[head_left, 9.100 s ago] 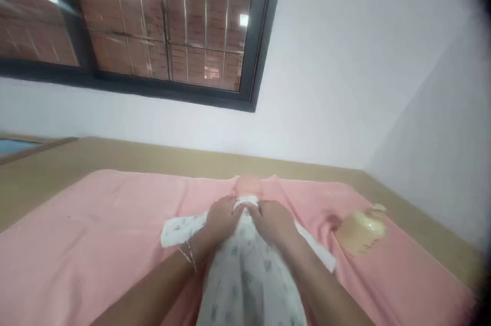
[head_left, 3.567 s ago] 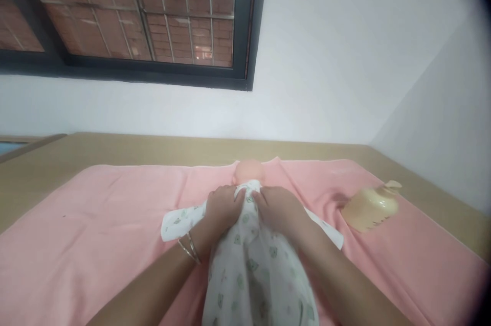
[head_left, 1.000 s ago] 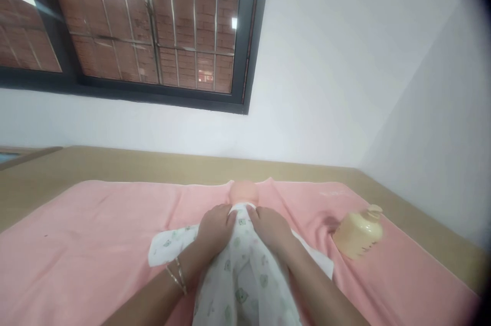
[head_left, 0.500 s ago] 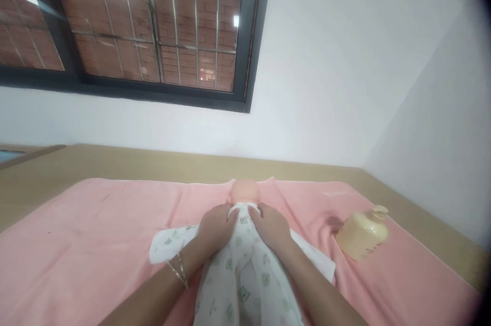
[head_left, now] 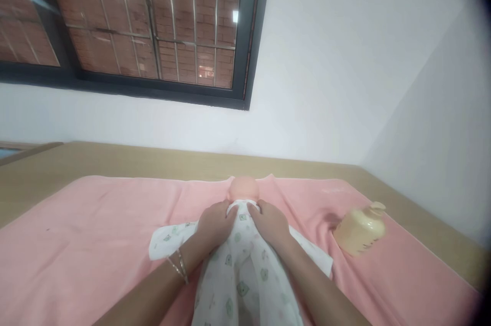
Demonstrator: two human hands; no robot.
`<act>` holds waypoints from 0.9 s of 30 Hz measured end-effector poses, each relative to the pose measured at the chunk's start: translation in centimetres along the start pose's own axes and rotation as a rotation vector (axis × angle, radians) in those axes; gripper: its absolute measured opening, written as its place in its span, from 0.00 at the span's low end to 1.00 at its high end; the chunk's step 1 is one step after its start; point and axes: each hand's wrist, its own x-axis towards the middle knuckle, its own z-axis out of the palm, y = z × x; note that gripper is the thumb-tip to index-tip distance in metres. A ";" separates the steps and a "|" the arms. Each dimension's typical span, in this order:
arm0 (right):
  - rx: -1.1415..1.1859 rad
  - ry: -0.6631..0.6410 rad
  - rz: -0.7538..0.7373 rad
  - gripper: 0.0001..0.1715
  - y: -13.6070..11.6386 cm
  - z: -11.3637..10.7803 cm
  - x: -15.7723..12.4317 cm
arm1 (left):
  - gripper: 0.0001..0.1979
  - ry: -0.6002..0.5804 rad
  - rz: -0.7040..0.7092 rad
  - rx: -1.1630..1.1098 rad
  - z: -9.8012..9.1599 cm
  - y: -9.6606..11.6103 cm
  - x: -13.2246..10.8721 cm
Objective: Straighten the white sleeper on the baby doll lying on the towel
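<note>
A baby doll lies on a pink cloth, with its bald head toward the wall. It is dressed in a white gown printed with small green figures, and both sleeves spread out sideways. My left hand is closed around the doll's left-hand shoulder in the picture, thumb on top of the gown near the neck. On the opposite shoulder, my right hand grips the same way, its thumb also by the collar. Most of the fingertips are hidden under or behind the shoulders. The doll's face cannot be seen.
The pink cloth covers most of a wooden surface with a raised edge at the left. A pale yellow bottle rests on the cloth at the right. Behind are a white wall and a dark-framed window with bars.
The camera view has shifted very slightly, so everything sits a little higher in the picture. Both hands keep their hold on the doll's shoulders.
</note>
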 end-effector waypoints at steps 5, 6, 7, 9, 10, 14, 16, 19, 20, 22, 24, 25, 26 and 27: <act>0.008 0.009 0.001 0.30 0.1 0.1 0.1 | 0.21 0.004 -0.001 -0.001 0.2 -0.1 0.0; 0.006 0.006 0.004 0.30 0.1 0.1 0.1 | 0.21 0.005 0.001 -0.002 0.2 -0.1 0.0; 0.003 0.001 0.007 0.30 0.1 0.1 0.1 | 0.21 0.004 0.003 -0.003 0.2 -0.1 0.0; -0.003 -0.006 0.016 0.30 0.1 0.1 0.1 | 0.21 -0.003 0.001 -0.002 0.1 0.0 0.0; -0.005 -0.005 0.018 0.30 0.1 0.1 0.1 | 0.21 -0.008 -0.002 0.001 0.1 0.0 0.0; 0.003 0.003 0.008 0.29 0.2 0.0 0.1 | 0.21 -0.017 -0.010 0.015 0.0 0.2 0.0; 0.019 -0.001 0.001 0.29 0.1 0.0 0.0 | 0.22 -0.017 -0.009 0.014 0.0 0.2 0.0; 0.031 -0.010 0.011 0.29 0.0 0.0 0.0 | 0.22 -0.014 -0.006 0.013 0.0 0.2 0.0; 0.027 -0.014 0.016 0.29 0.0 0.0 0.0 | 0.22 -0.013 -0.002 0.013 0.0 0.2 0.0; 0.011 -0.026 0.023 0.30 -0.1 0.0 0.0 | 0.22 -0.012 0.006 0.014 -0.1 0.2 0.0; -0.008 -0.042 0.017 0.32 -0.1 -0.2 0.1 | 0.21 -0.005 0.017 0.016 -0.2 0.3 -0.1; -0.016 -0.056 0.003 0.33 -0.1 -0.3 0.1 | 0.21 0.003 0.021 0.021 -0.3 0.4 -0.2; -0.027 -0.072 -0.016 0.33 -0.2 -0.4 0.0 | 0.21 0.013 0.025 0.029 -0.4 0.5 -0.3; -0.052 -0.080 -0.033 0.34 -0.4 -0.6 -0.3 | 0.21 0.023 0.030 0.042 -0.5 0.6 -0.3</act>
